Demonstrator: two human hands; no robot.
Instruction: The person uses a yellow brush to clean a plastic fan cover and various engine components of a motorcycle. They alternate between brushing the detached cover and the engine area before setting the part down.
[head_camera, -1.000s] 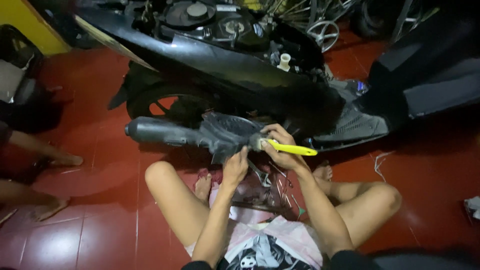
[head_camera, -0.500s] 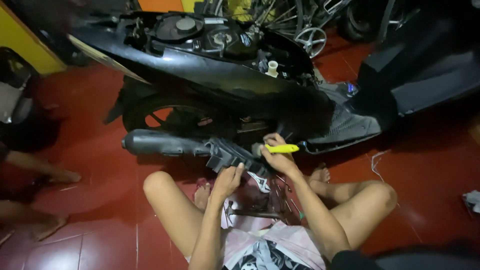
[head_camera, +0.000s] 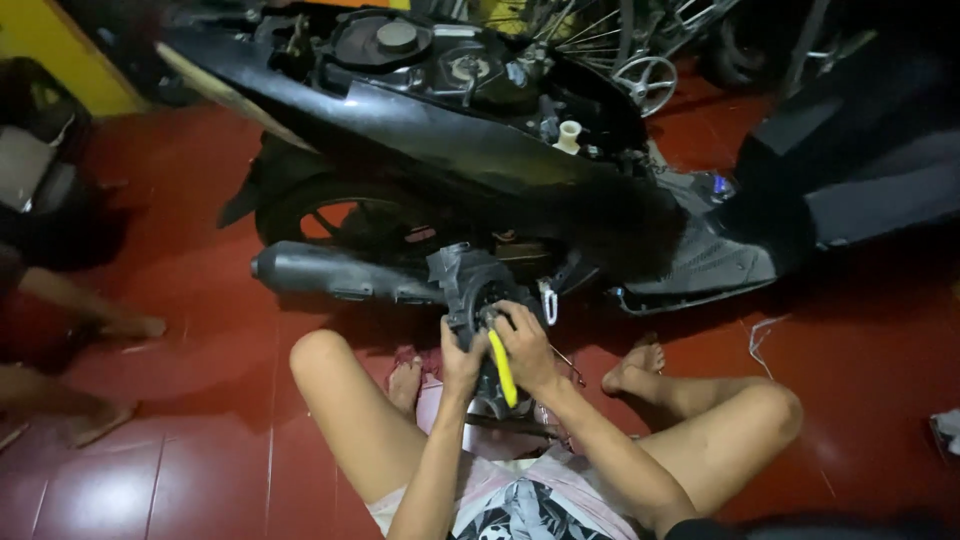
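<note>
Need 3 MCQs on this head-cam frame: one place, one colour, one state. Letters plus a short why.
1. Where does the exhaust pipe lie?
A. on the person's lap
B. low beside the scooter's rear wheel, left of the hands
C. on top of the scooter

2. What colour is the handle of the screwdriver in the right hand?
A. yellow
B. blue
C. white

3. How is the black engine cover held?
A. lying free on the floor
B. the left hand grips its lower edge while the right hand works at it
C. gripped by another person

Answers:
1 B, the grey pipe runs along the floor side of the wheel.
2 A, the handle shows bright yellow between the hands.
3 B, both hands are on it in front of the scooter.
</note>
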